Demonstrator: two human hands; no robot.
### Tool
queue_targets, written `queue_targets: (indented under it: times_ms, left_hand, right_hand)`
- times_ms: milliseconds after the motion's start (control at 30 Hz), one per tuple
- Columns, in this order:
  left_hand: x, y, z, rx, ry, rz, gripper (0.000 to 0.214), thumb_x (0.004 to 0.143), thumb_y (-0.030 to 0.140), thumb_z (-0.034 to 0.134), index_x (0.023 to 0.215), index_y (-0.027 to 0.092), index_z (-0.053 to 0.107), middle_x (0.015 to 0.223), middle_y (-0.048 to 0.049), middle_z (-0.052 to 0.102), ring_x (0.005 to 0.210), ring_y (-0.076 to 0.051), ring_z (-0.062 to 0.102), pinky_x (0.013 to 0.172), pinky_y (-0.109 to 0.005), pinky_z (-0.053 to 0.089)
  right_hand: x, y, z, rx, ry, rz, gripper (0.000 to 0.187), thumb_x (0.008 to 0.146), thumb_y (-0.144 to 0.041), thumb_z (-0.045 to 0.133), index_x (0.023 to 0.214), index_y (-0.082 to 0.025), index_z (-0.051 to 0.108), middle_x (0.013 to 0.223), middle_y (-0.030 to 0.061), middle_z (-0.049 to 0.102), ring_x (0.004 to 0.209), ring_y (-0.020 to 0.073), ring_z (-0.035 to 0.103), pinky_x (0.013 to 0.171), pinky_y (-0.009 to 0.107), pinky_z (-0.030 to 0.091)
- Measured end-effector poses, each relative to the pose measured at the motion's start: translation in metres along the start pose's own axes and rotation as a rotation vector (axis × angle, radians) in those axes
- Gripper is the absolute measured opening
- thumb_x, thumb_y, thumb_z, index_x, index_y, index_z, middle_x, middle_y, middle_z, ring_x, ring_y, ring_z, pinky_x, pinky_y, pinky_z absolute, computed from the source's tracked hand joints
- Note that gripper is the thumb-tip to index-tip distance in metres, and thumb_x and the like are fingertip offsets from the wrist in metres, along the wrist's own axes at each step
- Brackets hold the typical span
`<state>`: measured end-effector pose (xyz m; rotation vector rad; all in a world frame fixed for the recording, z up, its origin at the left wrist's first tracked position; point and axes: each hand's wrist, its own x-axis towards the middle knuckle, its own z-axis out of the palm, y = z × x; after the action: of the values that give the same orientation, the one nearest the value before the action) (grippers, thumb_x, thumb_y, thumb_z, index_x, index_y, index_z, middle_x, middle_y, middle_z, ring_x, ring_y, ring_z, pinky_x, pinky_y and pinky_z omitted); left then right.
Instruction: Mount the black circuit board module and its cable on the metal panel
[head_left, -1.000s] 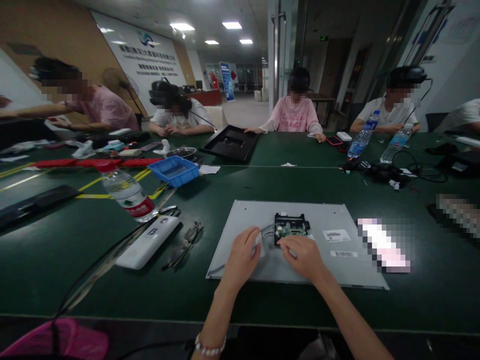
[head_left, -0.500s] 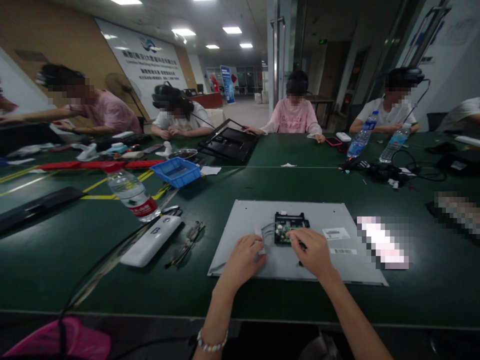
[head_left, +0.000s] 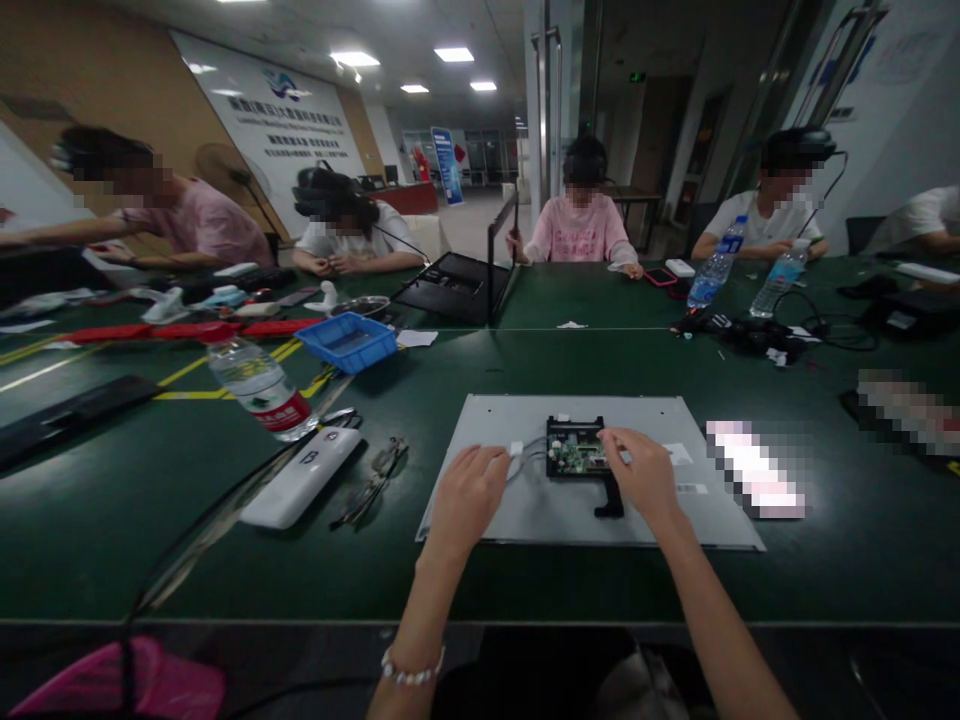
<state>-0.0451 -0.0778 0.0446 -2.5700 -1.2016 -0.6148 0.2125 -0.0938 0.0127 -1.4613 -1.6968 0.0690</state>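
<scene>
A flat grey metal panel (head_left: 517, 525) lies on the green table in front of me. On its middle sits a black plastic frame (head_left: 611, 500) holding a green circuit board (head_left: 574, 452). Grey cables (head_left: 534, 455) run from the board's left side to a white connector (head_left: 516, 449). My left hand (head_left: 472, 495) is over the panel's left part, its fingers closed at the cable end by the connector. My right hand (head_left: 643, 475) is pinched at the frame's upper right edge; whatever lies between its fingertips is hidden.
Left of the panel are glasses (head_left: 371, 482), a white power bank (head_left: 301, 478) and a water bottle (head_left: 262, 385). A blue tray (head_left: 349, 343) stands farther back. A bright-screened phone (head_left: 754, 470) lies right of the panel. Several people sit opposite, one holding a black frame (head_left: 491, 265).
My right hand has moved up and right, from over the board's lower part to the frame's right edge. My left hand has shifted slightly left. Across the table, a person has tilted a black frame upright.
</scene>
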Motion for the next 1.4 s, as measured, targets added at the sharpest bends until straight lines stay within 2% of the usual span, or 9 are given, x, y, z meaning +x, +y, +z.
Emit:
queue_targets:
  times_ms: [100,267,400,667,767,867,1067,1233,1400]
  left_hand:
    - [-0.002,-0.009,-0.003,-0.004,-0.006,0.046,0.020,0.088,0.010,0.047,0.097,0.018,0.062,0.105,-0.0083,0.064,0.099,-0.022,0.057,0.094,-0.041,0.041]
    - [-0.012,-0.025,0.016,-0.018,-0.137,0.062,0.022,0.085,0.008,0.049,0.096,0.019,0.064,0.103,-0.0082,0.066,0.100,-0.023,0.060,0.096,-0.045,0.039]
    - [-0.012,-0.030,0.024,-0.053,-0.153,0.011,0.022,0.087,0.012,0.046,0.092,0.021,0.065,0.100,-0.0069,0.068,0.098,-0.022,0.061,0.098,-0.046,0.037]
    - [-0.005,-0.023,0.018,-0.071,-0.125,-0.052,0.019,0.089,0.028,0.048,0.091,0.020,0.065,0.100,-0.0078,0.068,0.104,-0.025,0.059,0.102,-0.052,0.029]
    - [0.014,-0.016,0.014,-0.086,-0.083,-0.056,0.020,0.091,0.026,0.046,0.099,0.020,0.063,0.105,-0.0082,0.067,0.104,-0.023,0.058,0.102,-0.049,0.030]
    - [0.047,-0.005,0.018,-0.128,-0.124,0.009,0.021,0.091,0.022,0.044,0.101,0.020,0.063,0.099,-0.0069,0.068,0.095,-0.020,0.061,0.094,-0.040,0.039]
    - [0.110,0.011,0.061,-0.046,-0.299,0.102,0.018,0.088,0.020,0.049,0.090,0.013,0.066,0.087,-0.0124,0.068,0.086,-0.023,0.062,0.083,-0.036,0.044]
    - [0.122,0.010,0.088,-0.031,-0.351,0.135,0.017,0.085,0.012,0.050,0.078,0.010,0.066,0.081,-0.0145,0.067,0.079,-0.024,0.064,0.073,-0.034,0.046]
    - [0.130,0.006,0.091,-0.024,-0.355,0.120,0.014,0.082,0.007,0.052,0.080,0.011,0.065,0.085,-0.0144,0.066,0.087,-0.024,0.063,0.077,-0.034,0.046]
  right_hand:
    - [0.002,0.030,-0.012,-0.040,-0.048,0.081,0.031,0.089,-0.031,0.041,0.106,-0.018,0.064,0.104,0.0087,0.067,0.093,0.0222,0.062,0.082,0.036,0.049]
    - [-0.002,0.065,-0.025,-0.027,-0.219,0.041,0.029,0.084,-0.027,0.049,0.108,-0.020,0.063,0.110,0.0076,0.065,0.102,0.0227,0.059,0.091,0.039,0.045]
    - [-0.005,0.063,-0.023,0.025,-0.364,-0.049,0.027,0.079,-0.025,0.056,0.105,-0.022,0.064,0.106,0.0063,0.066,0.099,0.0222,0.060,0.088,0.038,0.046]
    - [-0.009,0.056,-0.013,-0.037,-0.386,-0.075,0.022,0.084,-0.021,0.050,0.100,-0.023,0.065,0.100,0.0040,0.067,0.093,0.0197,0.061,0.082,0.035,0.047]
    - [-0.012,0.064,-0.014,-0.103,-0.344,-0.084,0.024,0.086,-0.020,0.046,0.099,-0.023,0.066,0.099,0.0048,0.068,0.092,0.0202,0.062,0.082,0.036,0.048]
    - [-0.015,0.074,-0.016,-0.186,-0.266,-0.066,0.026,0.086,-0.019,0.045,0.100,-0.022,0.067,0.102,0.0071,0.068,0.095,0.0226,0.061,0.084,0.038,0.048]
    - [-0.024,0.083,-0.019,-0.222,-0.268,-0.013,0.032,0.083,-0.016,0.044,0.105,-0.021,0.066,0.109,0.0073,0.066,0.100,0.0231,0.060,0.089,0.041,0.047]
    - [-0.025,0.081,-0.019,-0.199,-0.276,0.007,0.035,0.081,-0.013,0.042,0.105,-0.021,0.066,0.111,0.0060,0.065,0.102,0.0218,0.059,0.092,0.041,0.046]
    - [-0.024,0.082,-0.019,-0.192,-0.267,0.028,0.033,0.083,-0.014,0.042,0.104,-0.020,0.066,0.111,0.0064,0.065,0.103,0.0219,0.058,0.092,0.041,0.045]
